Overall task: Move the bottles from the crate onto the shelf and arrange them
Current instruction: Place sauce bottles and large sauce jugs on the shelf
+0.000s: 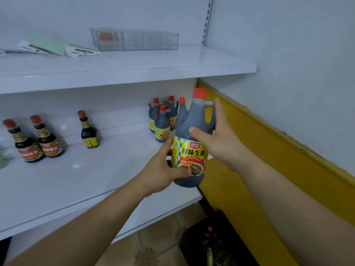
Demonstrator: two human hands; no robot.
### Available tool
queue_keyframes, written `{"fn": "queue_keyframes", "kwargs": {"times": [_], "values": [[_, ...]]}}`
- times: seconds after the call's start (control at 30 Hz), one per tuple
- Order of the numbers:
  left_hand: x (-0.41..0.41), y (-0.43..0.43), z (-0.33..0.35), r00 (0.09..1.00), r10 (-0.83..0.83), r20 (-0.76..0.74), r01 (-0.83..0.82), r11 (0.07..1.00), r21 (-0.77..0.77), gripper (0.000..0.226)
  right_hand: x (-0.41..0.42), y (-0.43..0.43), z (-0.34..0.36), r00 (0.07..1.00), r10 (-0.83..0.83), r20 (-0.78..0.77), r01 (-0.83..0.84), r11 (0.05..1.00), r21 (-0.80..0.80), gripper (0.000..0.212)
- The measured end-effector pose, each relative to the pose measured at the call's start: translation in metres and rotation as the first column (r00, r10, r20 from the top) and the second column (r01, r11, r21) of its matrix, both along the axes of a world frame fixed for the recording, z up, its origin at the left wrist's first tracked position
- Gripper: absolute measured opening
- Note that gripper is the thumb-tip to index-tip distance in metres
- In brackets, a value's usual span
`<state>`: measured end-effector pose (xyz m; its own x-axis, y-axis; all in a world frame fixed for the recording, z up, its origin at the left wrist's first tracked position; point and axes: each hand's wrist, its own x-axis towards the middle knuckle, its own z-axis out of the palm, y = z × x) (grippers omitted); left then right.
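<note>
Left hand (162, 169) curled round the soy sauce jug (190, 118) at its label, right hand (217, 143) gripping its shoulder, I hold it over the white shelf (76, 179), right end, black crate (226, 244) on the floor below.

Count on the lower shelf (76, 185): 3 small sauce bottles (89, 134) w/ red caps, plus a cluster of handled jugs (162, 129) at the back, at least 3, exact no. unclear. 1 big jug (189, 150) held in front. Upper shelf (153, 62): 1 clear tray (134, 40). Floor: 1 black crate (226, 237).
</note>
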<state>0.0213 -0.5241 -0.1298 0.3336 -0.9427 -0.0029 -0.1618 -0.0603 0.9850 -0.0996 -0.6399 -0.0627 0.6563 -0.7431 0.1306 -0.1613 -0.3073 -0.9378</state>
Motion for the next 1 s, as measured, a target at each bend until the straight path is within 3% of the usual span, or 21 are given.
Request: {"fn": "queue_keyframes", "kwargs": {"times": [0.17,0.53,1.0], "values": [[0.023,-0.047,-0.05,0.999,0.046,-0.028,-0.044,0.997,0.058,0.094,0.03,-0.046,-0.046,0.997,0.032,-0.071,-0.03,0.999,0.018,0.113],[0.092,-0.198,-0.194,0.986,0.161,-0.041,-0.154,0.979,0.135,0.103,0.113,-0.195,-0.176,0.981,0.154,-0.122,-0.153,0.988,0.013,0.108],[0.14,-0.284,-0.265,0.951,0.306,0.047,-0.302,0.95,-0.075,0.102,0.174,-0.277,-0.259,0.992,0.125,-0.017,-0.126,0.984,-0.126,0.115]]}}
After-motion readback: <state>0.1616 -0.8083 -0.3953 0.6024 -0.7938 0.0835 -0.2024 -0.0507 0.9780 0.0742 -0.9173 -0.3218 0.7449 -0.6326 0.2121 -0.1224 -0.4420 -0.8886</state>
